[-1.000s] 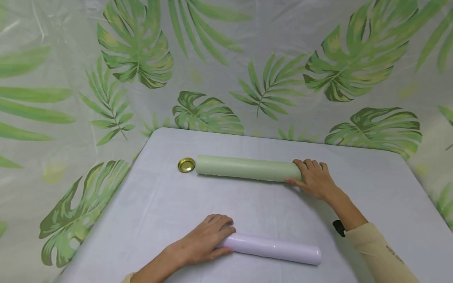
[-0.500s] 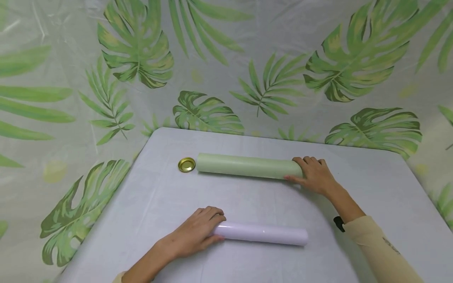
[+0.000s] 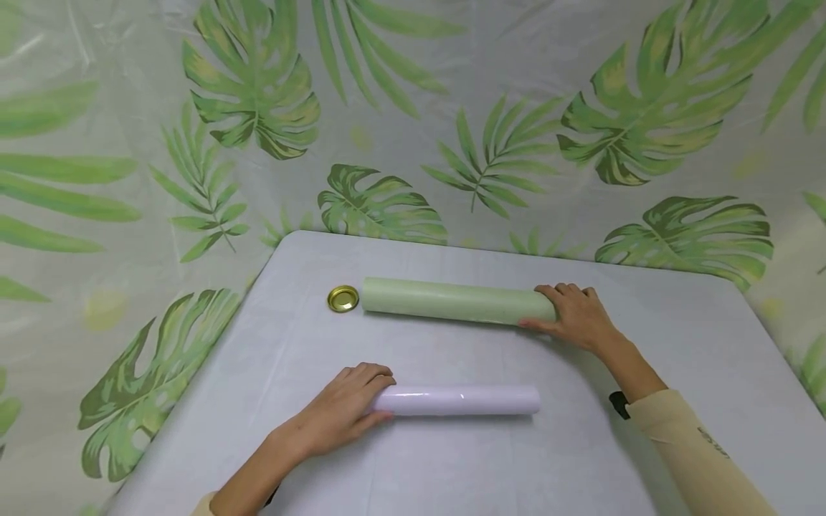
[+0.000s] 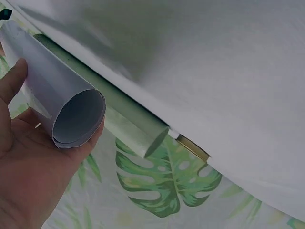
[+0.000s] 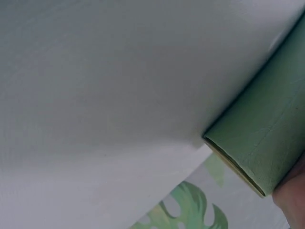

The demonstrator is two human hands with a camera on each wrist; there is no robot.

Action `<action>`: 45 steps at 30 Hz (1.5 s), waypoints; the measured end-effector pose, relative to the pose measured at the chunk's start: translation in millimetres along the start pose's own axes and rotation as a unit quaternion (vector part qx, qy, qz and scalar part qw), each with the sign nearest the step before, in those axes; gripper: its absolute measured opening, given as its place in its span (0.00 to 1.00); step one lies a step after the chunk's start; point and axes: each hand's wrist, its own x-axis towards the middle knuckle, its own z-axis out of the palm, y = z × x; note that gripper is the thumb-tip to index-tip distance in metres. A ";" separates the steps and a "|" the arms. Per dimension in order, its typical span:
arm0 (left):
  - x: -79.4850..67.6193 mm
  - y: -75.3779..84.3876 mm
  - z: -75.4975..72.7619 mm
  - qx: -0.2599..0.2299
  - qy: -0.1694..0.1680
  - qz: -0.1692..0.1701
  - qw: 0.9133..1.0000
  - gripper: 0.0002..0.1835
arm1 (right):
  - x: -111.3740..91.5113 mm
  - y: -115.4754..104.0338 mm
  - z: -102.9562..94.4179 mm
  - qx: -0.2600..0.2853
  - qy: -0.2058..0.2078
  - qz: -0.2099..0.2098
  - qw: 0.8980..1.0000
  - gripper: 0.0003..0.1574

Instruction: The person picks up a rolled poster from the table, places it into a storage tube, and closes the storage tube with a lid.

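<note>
A glossy pale lilac roll lies across the near part of the table, and my left hand grips its left end, fingers over the top and thumb on the near side. In the left wrist view that roll is a hollow tube with an open round end. Farther back, a thicker pale green roll lies nearly parallel to it. My right hand holds the green roll's right end. The right wrist view shows the end of the green roll with part of a finger beside it.
A shallow round gold lid lies just left of the green roll's left end. The white-covered table has rounded far corners. Behind and beside it hangs a leaf-patterned sheet.
My left hand has moved away from me and to the left with the lilac roll, which has turned more level. The green roll and my right hand have barely shifted.
</note>
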 end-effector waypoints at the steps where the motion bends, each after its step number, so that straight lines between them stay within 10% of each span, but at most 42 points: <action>1: -0.7 -1.4 -0.6 0.002 0.004 -0.001 1.000 0.23 | 0.1 -0.2 0.1 0.003 0.001 0.000 1.000 0.53; 15: -13.3 -19.7 -18.8 -0.004 0.017 -0.062 0.998 0.22 | -0.5 -1.6 0.0 0.016 0.000 -0.015 1.000 0.55; 45: -38.9 -72.9 -68.6 0.004 0.072 -0.125 0.989 0.21 | -45.6 53.0 -37.3 -0.010 0.214 -0.070 0.974 0.56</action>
